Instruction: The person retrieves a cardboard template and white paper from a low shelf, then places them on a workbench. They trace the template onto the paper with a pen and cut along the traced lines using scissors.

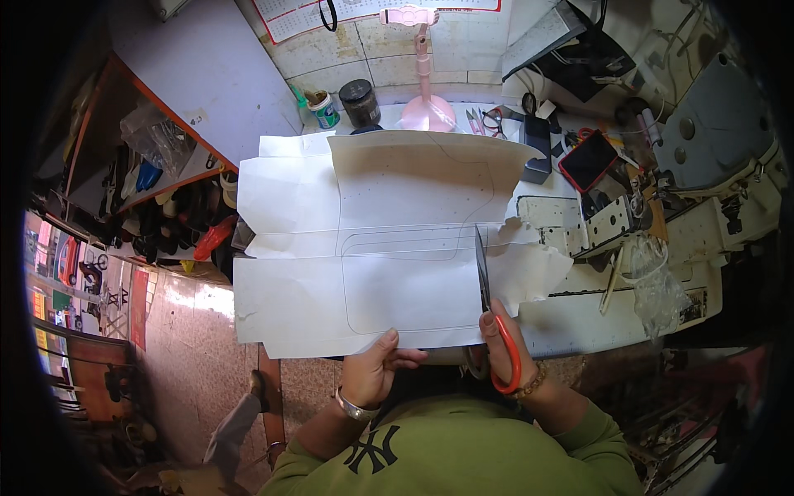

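A large white sheet of card (pixel 405 289), creased and marked with drawn pattern outlines, spreads in front of me over the table's near edge. My left hand (pixel 374 368) pinches its lower edge, thumb on top and fingers beneath. In my right hand (pixel 506 351) is a pair of scissors (pixel 483 277) with red-orange handles. Their blades point away from me, along a cut at the right of the drawn outline. To the right of the blades, a ragged-edged part of the card (pixel 529 269) lies over the table. The sheet's far part curls upward.
Behind the card stand a pink lamp (pixel 428 112), a dark jar (pixel 360 103) and a small glue tin (pixel 322 109). On the right are a phone (pixel 589 161), a sewing machine (pixel 719 140) and a plastic bag (pixel 657 285). Shoes fill a shelf (pixel 174 178) at left; a person's leg (pixel 236 426) shows below.
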### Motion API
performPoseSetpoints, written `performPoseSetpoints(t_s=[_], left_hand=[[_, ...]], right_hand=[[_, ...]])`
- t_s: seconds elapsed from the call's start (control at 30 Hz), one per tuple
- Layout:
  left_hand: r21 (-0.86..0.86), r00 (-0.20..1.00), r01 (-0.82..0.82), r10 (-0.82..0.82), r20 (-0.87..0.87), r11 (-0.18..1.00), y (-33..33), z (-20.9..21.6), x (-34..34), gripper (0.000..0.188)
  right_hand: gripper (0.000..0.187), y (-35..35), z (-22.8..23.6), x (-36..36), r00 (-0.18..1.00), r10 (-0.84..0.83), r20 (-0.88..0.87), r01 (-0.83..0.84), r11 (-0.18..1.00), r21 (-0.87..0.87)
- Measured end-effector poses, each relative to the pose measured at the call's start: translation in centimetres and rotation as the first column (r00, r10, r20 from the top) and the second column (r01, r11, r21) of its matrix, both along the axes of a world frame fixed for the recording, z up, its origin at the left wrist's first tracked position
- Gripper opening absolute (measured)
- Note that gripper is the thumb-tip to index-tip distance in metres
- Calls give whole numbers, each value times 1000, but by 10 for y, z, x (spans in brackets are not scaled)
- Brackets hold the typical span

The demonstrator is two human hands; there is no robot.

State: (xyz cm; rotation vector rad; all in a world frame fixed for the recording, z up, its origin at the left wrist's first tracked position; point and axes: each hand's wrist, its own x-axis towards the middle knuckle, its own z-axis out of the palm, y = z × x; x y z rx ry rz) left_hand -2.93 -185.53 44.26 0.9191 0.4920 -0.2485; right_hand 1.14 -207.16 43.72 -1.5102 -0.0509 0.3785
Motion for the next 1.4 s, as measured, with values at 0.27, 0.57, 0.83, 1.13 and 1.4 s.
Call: performPoseSetpoints(t_s=[0.27, 0.57, 0.83, 1.13, 1.4], left_hand=[[-31, 1000, 9, -9, -2, 999, 0, 0, 1, 25], [-25, 1000, 8, -8, 6, 1000, -1, 3, 1, 24], [-5, 1000, -19, 19, -21, 1000, -3, 5, 3, 22], [19, 999, 6, -5, -38, 1000, -5, 9, 2, 25], [38, 1000, 20, -21, 17, 999, -4, 9, 0, 26]], right_hand=[[50, 4, 6, 1, 999, -21, -44, 22, 999, 33], [55, 4, -2, 2, 998, -45, 40, 51, 986, -160], [57, 0, 2, 1, 998, -41, 49, 47, 991, -122], [62, -1, 0, 2, 994, -51, 97, 68, 980, -185], [59, 3, -2, -2, 987, -92, 135, 116, 977, -179]])
